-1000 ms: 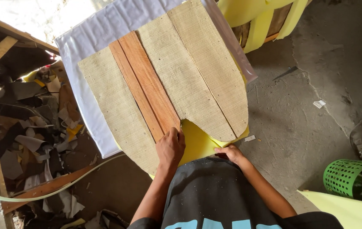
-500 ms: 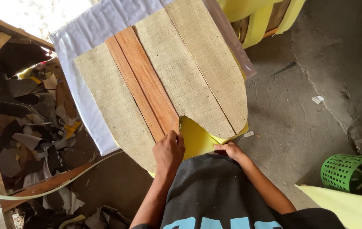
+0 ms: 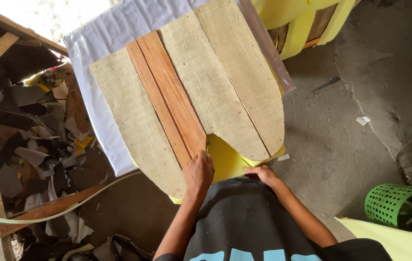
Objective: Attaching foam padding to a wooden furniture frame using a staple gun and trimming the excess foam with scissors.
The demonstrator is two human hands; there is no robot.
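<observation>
Two hands meet at the near edge of a shield-shaped panel (image 3: pixel 186 101), faced with coarse burlap and crossed by two reddish wooden slats (image 3: pixel 167 96) running lengthwise. The panel lies tilted in front of the person, over yellow foam (image 3: pixel 223 162) and a white sheet (image 3: pixel 95 63) that shows along its left and top edges. The left hand (image 3: pixel 198 171) rests on the lower ends of the slats, fingers pressed together and curled against the wood. The right hand (image 3: pixel 261 173) lies on the yellow foam just under the panel's notch, fingers bent and touching the foam; whether they pinch it cannot be told. Left of the panel, a wooden frame (image 3: pixel 3 43) holds a heap of dark scraps (image 3: pixel 32 140). More yellow foam pieces (image 3: pixel 298 19) stand beyond the top right corner. A green perforated basket (image 3: pixel 392 205) sits on the concrete floor (image 3: pixel 341 135) to the right, well apart.
</observation>
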